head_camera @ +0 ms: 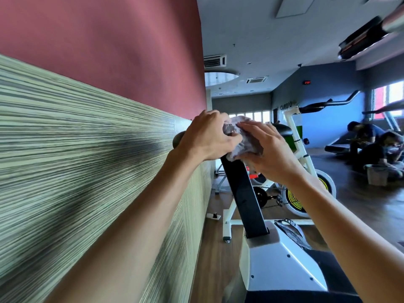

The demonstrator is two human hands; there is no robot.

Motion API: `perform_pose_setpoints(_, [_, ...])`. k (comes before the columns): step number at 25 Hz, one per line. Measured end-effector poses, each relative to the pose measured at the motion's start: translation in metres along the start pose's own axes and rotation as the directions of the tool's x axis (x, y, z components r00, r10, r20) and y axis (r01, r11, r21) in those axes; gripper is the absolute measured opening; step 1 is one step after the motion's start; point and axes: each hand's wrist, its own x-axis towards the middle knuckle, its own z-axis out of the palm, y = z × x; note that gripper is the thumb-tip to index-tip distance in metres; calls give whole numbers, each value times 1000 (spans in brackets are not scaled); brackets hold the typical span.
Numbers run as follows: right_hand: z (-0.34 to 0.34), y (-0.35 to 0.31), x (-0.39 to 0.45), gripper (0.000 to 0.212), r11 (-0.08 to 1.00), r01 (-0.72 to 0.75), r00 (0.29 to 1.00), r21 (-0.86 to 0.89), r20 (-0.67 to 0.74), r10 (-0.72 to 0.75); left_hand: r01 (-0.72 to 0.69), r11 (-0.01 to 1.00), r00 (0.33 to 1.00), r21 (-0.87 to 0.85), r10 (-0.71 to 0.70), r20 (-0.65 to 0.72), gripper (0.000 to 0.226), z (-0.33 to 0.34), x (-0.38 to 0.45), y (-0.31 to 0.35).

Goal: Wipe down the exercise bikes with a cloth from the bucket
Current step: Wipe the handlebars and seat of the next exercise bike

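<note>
Now both arms are stretched forward: the crumpled cloth (242, 138) is pinched by the curled left hand (207, 136) and pressed by the flat, spread right hand (269, 154) atop the exercise bike's black post (244, 197).

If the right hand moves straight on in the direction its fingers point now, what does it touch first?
The right hand points up-left and already lies against the cloth, so it meets the cloth first, then probably the left hand gripping it; depth is unclear.
</note>
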Motion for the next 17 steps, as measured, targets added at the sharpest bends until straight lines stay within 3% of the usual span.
perform_pose_setpoints(2, [-10, -4, -11, 37, 997, 74, 985, 5, -156, -73, -138, 989, 990, -58, 138, -11, 48, -3, -14, 0])
perform_pose_setpoints(3, [-18, -9, -23, 24, 997, 49, 981, 55, -188, -38, -209, 971, 978, -115, 210, -6, 51, -6, -25, 4])
perform_pose_setpoints(6, [-48, -22, -64, 19, 941, -202, 972, 272, -61, 226, -237, 914, 968, -329, 250, -3, 46, 4, -59, 25])
perform_pose_setpoints(10, [-59, -37, -103, 31, 931, -305, 949, 202, -13, 314, 68, 751, 989, -657, 37, 145, 30, 39, -93, 44])
perform_pose_setpoints(12, [-53, -43, -113, 35, 899, -350, 932, 262, -1, 363, 291, 575, 948, -764, -65, 312, 29, 53, -110, 42])
perform_pose_setpoints(14, [-44, -49, -115, 36, 894, -363, 927, 261, 8, 375, 384, 477, 921, -790, -147, 359, 24, 60, -126, 38])
perform_pose_setpoints(17, [-44, -56, -113, 42, 837, -380, 920, 394, 257, 297, 450, 345, 877, -824, -347, 334, 15, 62, -138, 28])
